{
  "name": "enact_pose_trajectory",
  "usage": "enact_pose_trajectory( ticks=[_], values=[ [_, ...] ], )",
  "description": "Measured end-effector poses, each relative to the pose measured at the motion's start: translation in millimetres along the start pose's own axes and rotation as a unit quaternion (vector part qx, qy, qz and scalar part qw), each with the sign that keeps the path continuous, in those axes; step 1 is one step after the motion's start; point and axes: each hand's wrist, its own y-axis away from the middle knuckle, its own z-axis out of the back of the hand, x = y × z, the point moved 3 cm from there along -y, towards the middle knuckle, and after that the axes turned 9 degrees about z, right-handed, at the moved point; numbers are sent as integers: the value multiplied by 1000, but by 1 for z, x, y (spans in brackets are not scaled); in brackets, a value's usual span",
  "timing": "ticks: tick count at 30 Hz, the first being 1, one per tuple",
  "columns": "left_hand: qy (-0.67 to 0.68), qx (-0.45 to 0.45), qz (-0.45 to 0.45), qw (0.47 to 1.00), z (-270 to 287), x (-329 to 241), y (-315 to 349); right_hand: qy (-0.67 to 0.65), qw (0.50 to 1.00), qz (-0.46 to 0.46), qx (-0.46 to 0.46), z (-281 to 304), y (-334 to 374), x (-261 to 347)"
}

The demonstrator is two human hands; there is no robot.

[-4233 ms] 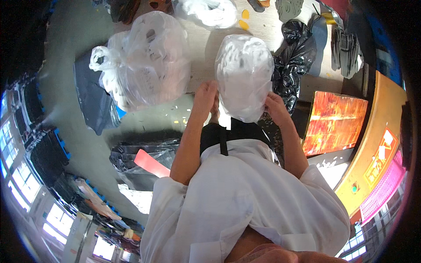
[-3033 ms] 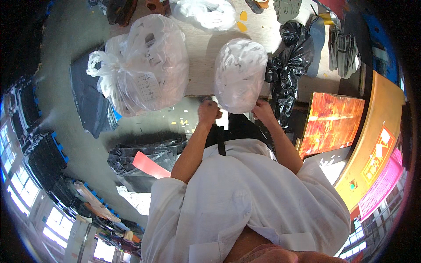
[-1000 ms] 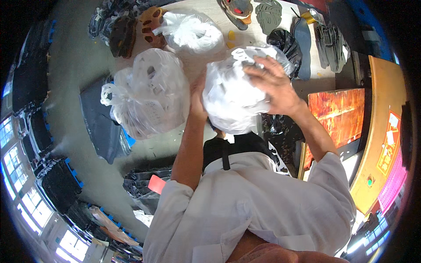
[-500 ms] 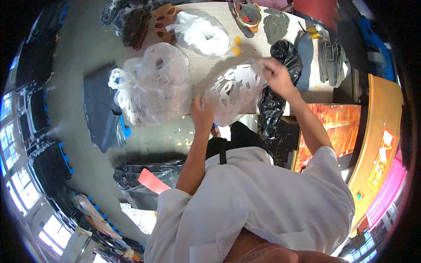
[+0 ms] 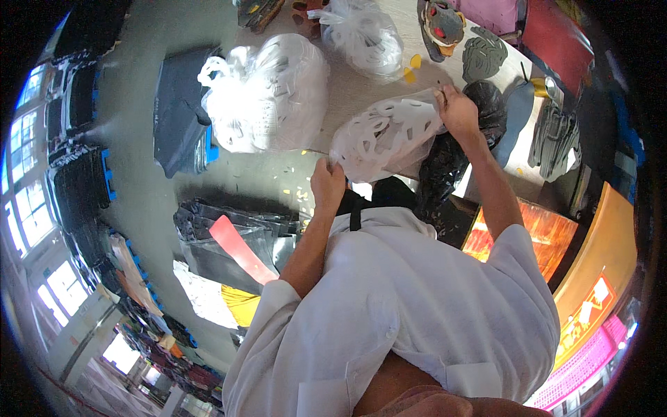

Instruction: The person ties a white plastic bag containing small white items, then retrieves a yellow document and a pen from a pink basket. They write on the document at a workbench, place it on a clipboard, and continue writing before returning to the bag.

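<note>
Between my hands a clear plastic bag [image 5: 385, 135] is stretched at the table's near edge. White cut-out pieces with holes show through its film. My left hand [image 5: 328, 182] pinches the bag's lower left corner. My right hand [image 5: 456, 111] grips its upper right end, fingers closed on the film. Left of it sits a bigger knotted clear bag [image 5: 288, 94] stuffed with similar white pieces. Another tied clear bag [image 5: 365, 42] lies farther back. A crumpled black plastic bag [image 5: 445, 163] is under and beside my right wrist.
On the pale table [image 5: 431, 73] are yellow scraps [image 5: 415, 62], grey cut pieces [image 5: 484, 53], a stack of dark grey pieces [image 5: 554, 142] and a shoe-like item [image 5: 443, 29]. Dark sheets [image 5: 182, 115] stand at left. Below lies a black bundle with a red strip [image 5: 240, 247].
The view has shifted, so the table things sit farther right and higher. My left hand has moved to the bag's lower corner, and the bag now lies flatter, stretched between both hands.
</note>
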Motion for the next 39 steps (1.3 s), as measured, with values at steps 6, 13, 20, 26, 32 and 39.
enact_pose_trajectory(
  ticks=[6,13,20,26,32,39],
  values=[
    [454,190,178,852,10,-37,45,-258,962,-82,48,3,-1,-11],
    [264,188,131,937,43,-68,43,-121,987,19,102,12,20,-11],
    [319,144,31,936,55,-102,38,-420,885,-193,-57,22,4,-8],
    [326,262,11,908,80,-112,37,-721,602,-326,-108,63,3,44],
    [184,190,-137,955,114,-119,14,-733,621,-273,-43,112,49,97],
    [63,379,-89,919,135,-109,16,-781,587,-204,-59,130,83,154]
  ],
)
